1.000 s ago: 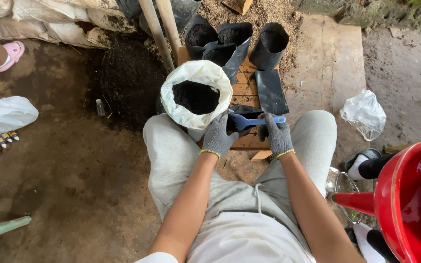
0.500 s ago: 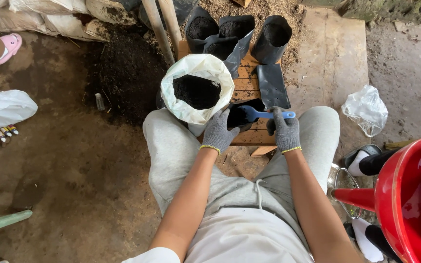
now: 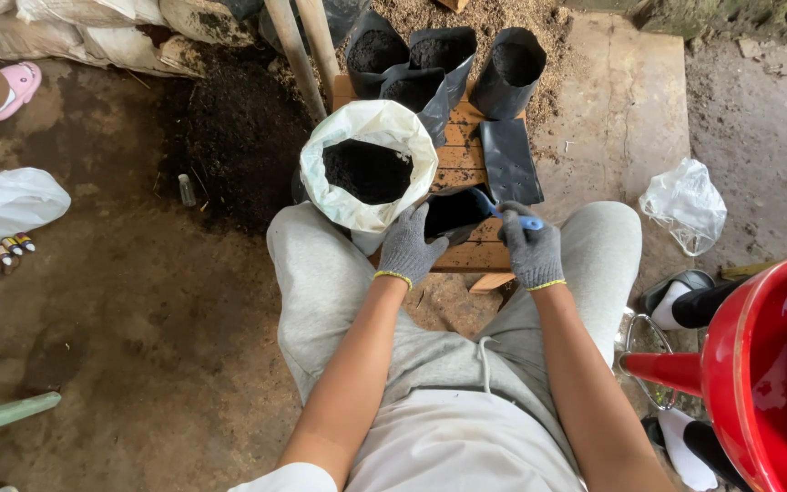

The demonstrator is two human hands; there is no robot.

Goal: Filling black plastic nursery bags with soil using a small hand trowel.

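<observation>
I sit with my knees apart over a small wooden pallet [image 3: 466, 159]. My left hand [image 3: 409, 246], in a grey glove, holds the rim of an open black nursery bag [image 3: 453, 211]. My right hand [image 3: 530, 246], also gloved, grips the blue handle of a small scoop [image 3: 514, 219] whose end reaches into that bag. Just left of the bag stands a white sack [image 3: 371, 164] rolled down and full of dark soil.
Several filled black bags [image 3: 439, 59] stand at the pallet's far end, with a flat empty one [image 3: 507, 159] beside them. A soil heap [image 3: 239, 128] lies left. A red funnel-like vessel [image 3: 749, 364] is at the right, a clear plastic bag [image 3: 685, 205] beyond my right knee.
My right hand with the scoop has shifted slightly left and down toward the black bag. The left hand has kept its hold on the bag's rim.
</observation>
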